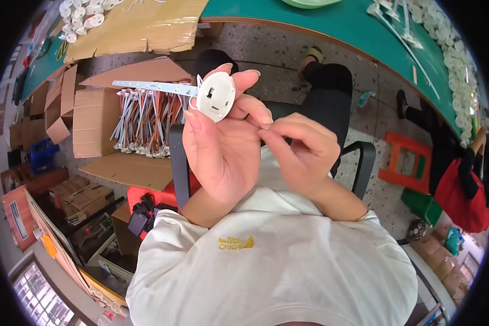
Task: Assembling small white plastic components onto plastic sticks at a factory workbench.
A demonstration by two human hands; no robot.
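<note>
My left hand is turned palm up and closed on a round white plastic disc with small slots in its face. From the disc a narrow pale-blue LED strip sticks out to the left, and a thin white wire loops near where they meet. Close beside it, my right hand is closed, with thumb and forefinger pinched against a fingertip of my left hand. Whatever lies in that pinch is too small or too hidden to make out.
An open cardboard box full of bundled strips stands at the left. A green table curves along the far side, bearing heaps of round white parts. Chair armrests flank me. At the right are an orange stool and a person in red.
</note>
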